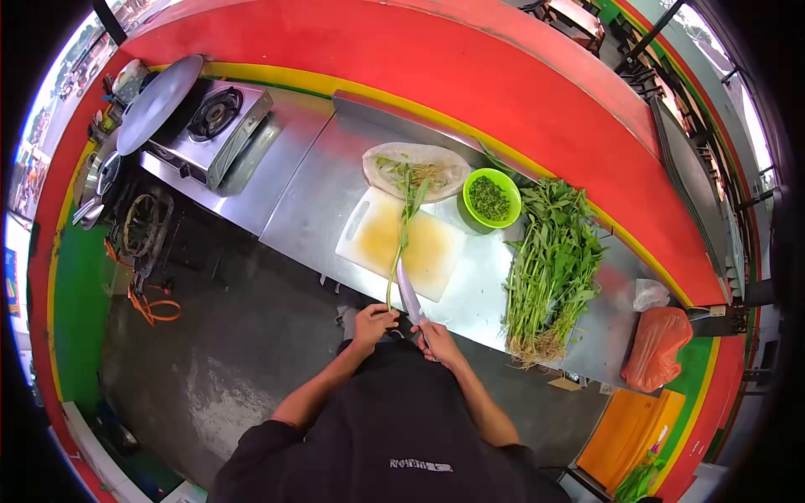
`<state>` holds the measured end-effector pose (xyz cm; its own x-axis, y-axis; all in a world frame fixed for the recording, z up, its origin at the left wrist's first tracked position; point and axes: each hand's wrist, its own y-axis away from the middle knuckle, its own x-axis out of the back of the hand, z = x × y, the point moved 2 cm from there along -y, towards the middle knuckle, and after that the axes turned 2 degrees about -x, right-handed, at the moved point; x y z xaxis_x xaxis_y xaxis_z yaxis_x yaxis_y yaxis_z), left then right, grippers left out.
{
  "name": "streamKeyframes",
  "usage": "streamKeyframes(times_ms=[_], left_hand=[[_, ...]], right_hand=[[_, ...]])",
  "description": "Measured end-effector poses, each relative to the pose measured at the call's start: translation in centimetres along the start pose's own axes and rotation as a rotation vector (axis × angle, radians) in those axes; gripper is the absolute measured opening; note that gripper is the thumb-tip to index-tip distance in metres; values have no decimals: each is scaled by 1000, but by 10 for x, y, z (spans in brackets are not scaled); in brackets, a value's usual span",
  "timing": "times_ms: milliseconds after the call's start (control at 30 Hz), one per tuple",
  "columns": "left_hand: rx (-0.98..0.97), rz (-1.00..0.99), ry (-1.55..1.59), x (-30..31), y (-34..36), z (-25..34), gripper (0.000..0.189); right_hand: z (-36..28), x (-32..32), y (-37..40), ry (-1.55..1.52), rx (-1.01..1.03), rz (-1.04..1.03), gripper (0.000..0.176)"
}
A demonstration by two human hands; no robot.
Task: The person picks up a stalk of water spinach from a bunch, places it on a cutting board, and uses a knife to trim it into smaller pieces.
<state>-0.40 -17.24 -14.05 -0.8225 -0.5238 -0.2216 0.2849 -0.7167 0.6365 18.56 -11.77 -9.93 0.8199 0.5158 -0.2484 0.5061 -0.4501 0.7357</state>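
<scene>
My left hand (375,324) is closed around the lower stem of a leafy green stalk (405,230), whose leaves reach up past the board. In my right hand (436,339) is a knife (408,291), its blade pointing away from me beside the stem. Both hands are at the counter's front edge. Under the stalk lies a white cutting board (444,247) with a yellowish stain. Behind it, a clear plastic bag (457,172) holds stems and trimmings. A bright green bowl (476,220) of chopped greens stands to the right of the board.
A large bunch of leafy greens with roots (549,264) lies on the steel counter (314,184) at right. Beyond it sits an orange plastic bag (658,348). A gas stove (210,126) and a large round lid (159,105) are at left. A red wall (436,71) borders the back.
</scene>
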Motion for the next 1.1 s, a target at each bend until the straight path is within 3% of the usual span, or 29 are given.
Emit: streamKeyframes(times_ms=[300, 533, 933, 1100], left_hand=[[26, -91, -3, 7, 5, 14, 33], [6, -231, -74, 18, 13, 18, 33], [-166, -371, -353, 38, 15, 4, 30], [-162, -389, -518, 36, 14, 5, 29]], right_hand=[[-2, 2, -6, 372, 92, 164, 43], [-3, 4, -12, 481, 151, 207, 48], [-8, 12, -4, 19, 64, 83, 44], [-17, 8, -4, 1, 64, 59, 44]])
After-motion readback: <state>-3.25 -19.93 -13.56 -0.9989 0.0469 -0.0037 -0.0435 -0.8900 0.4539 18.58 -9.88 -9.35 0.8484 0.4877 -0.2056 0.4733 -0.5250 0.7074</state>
